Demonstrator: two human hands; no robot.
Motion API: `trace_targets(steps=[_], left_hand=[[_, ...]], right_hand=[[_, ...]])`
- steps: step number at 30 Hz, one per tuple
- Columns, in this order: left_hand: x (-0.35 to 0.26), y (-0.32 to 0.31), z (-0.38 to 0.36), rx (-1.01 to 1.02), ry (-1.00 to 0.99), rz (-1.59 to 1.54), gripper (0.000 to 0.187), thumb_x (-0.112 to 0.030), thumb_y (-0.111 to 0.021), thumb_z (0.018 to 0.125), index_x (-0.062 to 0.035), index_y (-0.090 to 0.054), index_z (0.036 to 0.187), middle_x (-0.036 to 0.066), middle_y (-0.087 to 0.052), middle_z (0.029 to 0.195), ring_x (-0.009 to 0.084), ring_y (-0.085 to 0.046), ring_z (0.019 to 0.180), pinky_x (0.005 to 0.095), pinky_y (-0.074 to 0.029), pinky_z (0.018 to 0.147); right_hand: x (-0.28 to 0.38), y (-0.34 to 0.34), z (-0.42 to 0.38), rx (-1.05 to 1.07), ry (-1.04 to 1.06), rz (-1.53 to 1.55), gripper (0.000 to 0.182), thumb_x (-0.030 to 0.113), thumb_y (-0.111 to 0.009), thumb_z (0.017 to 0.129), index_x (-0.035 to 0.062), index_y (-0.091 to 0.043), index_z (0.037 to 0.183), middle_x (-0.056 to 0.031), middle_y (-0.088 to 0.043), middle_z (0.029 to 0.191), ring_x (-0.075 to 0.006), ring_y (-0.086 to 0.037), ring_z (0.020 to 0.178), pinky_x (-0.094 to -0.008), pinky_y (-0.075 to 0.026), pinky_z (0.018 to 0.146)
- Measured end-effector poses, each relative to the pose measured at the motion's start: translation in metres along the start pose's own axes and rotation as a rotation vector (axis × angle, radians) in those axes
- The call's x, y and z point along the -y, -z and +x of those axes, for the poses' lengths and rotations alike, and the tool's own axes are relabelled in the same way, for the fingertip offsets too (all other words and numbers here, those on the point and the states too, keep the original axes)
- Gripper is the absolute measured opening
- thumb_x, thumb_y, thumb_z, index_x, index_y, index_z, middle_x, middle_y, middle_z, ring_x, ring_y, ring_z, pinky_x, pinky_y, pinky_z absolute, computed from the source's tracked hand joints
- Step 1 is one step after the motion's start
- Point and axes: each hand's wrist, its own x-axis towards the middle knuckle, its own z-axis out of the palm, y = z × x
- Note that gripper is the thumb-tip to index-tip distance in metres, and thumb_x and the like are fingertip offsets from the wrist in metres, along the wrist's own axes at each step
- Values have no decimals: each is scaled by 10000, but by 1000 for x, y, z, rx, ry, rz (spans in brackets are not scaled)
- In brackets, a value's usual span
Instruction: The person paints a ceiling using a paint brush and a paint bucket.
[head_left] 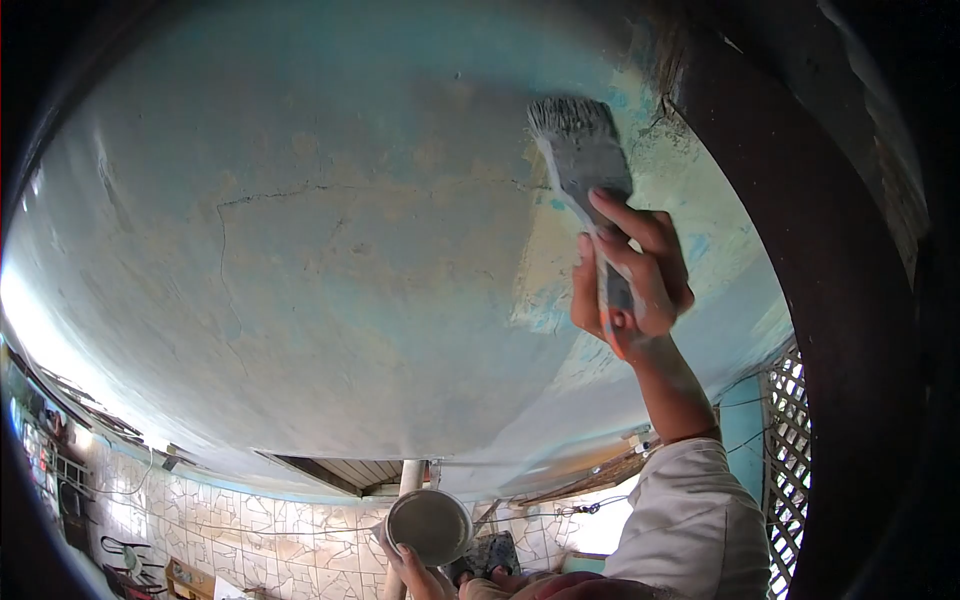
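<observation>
My right hand (pixel 640 270) is raised and wrapped round the handle of a wide paintbrush (pixel 590 150). Grey-white paint coats its bristles, which point up and overlap the wall (pixel 400 260). The wall is patchy blue-green and cream, with a thin crack running across the middle and down at the left. Low in the view, my left hand (pixel 412 572) grips the side of a round paint container (pixel 430 527). Its wide mouth faces me and greyish paint shows inside.
A dark curved beam (pixel 800 200) borders the wall at the right, with a white lattice (pixel 788 470) below it. Far down lies a stone-patterned floor (pixel 290 545). A pale pipe (pixel 411 476) stands behind the container. Chairs (pixel 130 560) and a wooden box (pixel 188 578) are at lower left.
</observation>
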Motion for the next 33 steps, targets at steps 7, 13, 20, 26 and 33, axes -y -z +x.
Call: trace_targets(steps=[7,13,20,26,33], left_hand=[[10,13,3,-8,16,41,709,-534,-478,1072,-76,-344,1597,146,-477,1523,283,-493,1371,436,-394,1147],[10,9,3,-16,83,20,707,-534,-474,1074,-77,-345,1598,145,-476,1526,283,-491,1375,438,-392,1150],[12,1,2,-9,124,-5,705,-535,-469,1075,-80,-346,1599,143,-475,1529,284,-489,1379,439,-391,1153],[10,-9,5,2,145,-29,703,-536,-465,1077,-82,-347,1599,142,-474,1532,284,-487,1383,440,-389,1155],[7,-11,5,-2,151,-48,700,-537,-461,1078,-84,-348,1600,140,-473,1535,285,-485,1387,442,-387,1158]], right_hand=[[-52,-33,28,-340,159,-221,190,-17,-775,891,-17,-632,1016,-250,-759,1080,-275,-716,798,-315,-566,637],[-76,-53,56,-456,132,-407,151,0,-774,919,-69,-645,956,-245,-761,1013,-274,-788,865,-285,-628,740],[-88,-52,51,-395,10,-330,174,18,-795,897,-71,-652,940,-205,-773,1063,-233,-785,892,-270,-616,751],[-75,-49,33,-354,-69,-317,198,6,-788,901,-57,-606,948,-238,-760,1104,-250,-783,936,-295,-638,789],[-48,-27,0,-261,-132,-188,237,11,-765,925,-54,-544,980,-306,-739,1098,-303,-777,959,-333,-654,796]])
